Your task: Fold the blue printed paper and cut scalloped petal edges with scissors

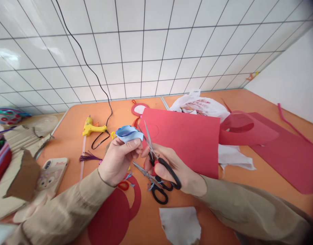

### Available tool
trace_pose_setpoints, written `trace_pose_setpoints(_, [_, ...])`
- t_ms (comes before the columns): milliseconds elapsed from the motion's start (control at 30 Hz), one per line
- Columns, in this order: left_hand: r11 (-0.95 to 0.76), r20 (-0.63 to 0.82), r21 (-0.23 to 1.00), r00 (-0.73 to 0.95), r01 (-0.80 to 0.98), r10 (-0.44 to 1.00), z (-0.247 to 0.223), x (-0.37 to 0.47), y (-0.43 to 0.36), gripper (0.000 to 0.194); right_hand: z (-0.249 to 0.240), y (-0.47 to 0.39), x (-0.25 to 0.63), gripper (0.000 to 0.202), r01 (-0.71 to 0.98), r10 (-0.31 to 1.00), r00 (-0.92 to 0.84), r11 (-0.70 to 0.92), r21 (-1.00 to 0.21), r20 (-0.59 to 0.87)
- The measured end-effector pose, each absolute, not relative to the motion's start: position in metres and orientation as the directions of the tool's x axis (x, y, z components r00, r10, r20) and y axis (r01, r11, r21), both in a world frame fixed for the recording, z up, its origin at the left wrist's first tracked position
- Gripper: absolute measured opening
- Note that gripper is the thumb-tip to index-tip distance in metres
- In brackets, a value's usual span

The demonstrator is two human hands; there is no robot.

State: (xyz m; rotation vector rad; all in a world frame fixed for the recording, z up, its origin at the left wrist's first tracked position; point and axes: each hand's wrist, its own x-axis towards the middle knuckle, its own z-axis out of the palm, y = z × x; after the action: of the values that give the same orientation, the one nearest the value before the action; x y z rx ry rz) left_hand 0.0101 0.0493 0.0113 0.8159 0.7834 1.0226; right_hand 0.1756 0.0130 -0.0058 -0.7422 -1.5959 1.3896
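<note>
A light blue piece of craft material (129, 133), curved with a darker blue inner edge, is pinched in my left hand (119, 157). My right hand (173, 165) grips black-handled scissors (169, 170) whose blades are parted and point up and away, close to the blue piece's right edge. Whether the blades touch it, I cannot tell. Below my hands, a second pair of scissors (158, 195) with black handles lies on the table. Small blue scraps (130, 174) are scattered about there. Red sheet (184, 139) material lies just beyond my right hand.
On the left are a yellow hot glue gun (91, 127), a phone (52, 175) and torn cardboard (23, 170). Cut red pieces (111, 217) and a white scrap (180, 224) lie in front. A white plastic bag (199, 103) sits at the back, beside a red roll (245, 127).
</note>
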Motion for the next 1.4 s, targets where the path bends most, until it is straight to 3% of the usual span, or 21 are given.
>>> trace_pose_setpoints(467, [0.283,-0.189,0.846,0.242,-0.452,0.952,0.011,0.015,0.041,0.022,-0.019,0.011,0.169,0.042,-0.165,0.898,-0.393,0.141,-0.976,0.196])
trace_pose_setpoints(800, [0.31,-0.229,0.877,0.246,-0.368,0.942,0.013,0.014,0.042,0.02,-0.016,0.011,0.172,0.047,-0.061,0.908,-0.386,0.151,-0.987,0.163])
trace_pose_setpoints(1400, [0.32,-0.232,0.875,0.265,-0.363,0.936,0.017,0.012,0.042,0.022,-0.011,0.01,0.174,0.051,-0.056,0.918,-0.395,0.01,-0.998,0.032])
